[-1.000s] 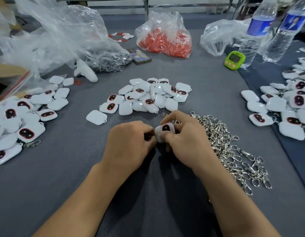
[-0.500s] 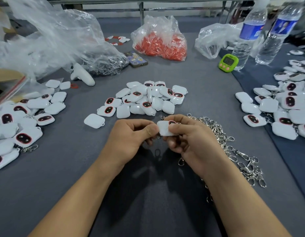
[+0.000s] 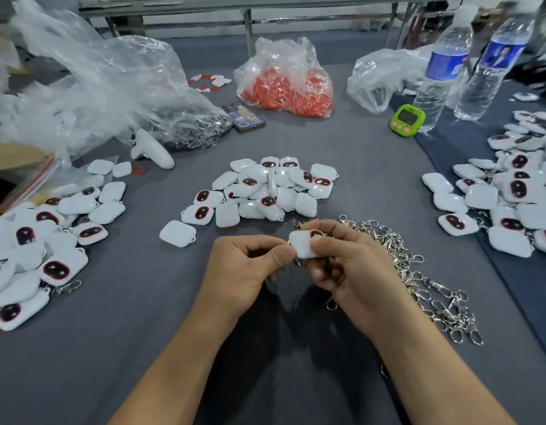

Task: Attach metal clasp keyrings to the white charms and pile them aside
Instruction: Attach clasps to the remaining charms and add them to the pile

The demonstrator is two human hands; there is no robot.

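My right hand (image 3: pixel 351 265) holds a white charm (image 3: pixel 302 245) with a dark red-rimmed face, thumb on top. My left hand (image 3: pixel 247 268) pinches something small at the charm's left corner; what it pinches is hidden by the fingertips. A metal clasp (image 3: pixel 331 303) hangs below my right hand. A heap of silver clasp keyrings (image 3: pixel 418 271) lies just right of my hands. Loose charms (image 3: pixel 265 191) are piled at the centre. Charms with clasps (image 3: pixel 48 240) lie at the left.
Another charm pile (image 3: pixel 510 197) lies on the right, on a darker cloth. At the back stand a bag of red parts (image 3: pixel 287 84), clear plastic bags (image 3: pixel 97 87), a phone (image 3: pixel 244 116), a green timer (image 3: pixel 407 119), two water bottles (image 3: pixel 440 72) and a white controller (image 3: pixel 150 150).
Both hands have lifted the charm off the table and turned it; the left hand has shifted from a closed fist beside it to pinching at its left corner.
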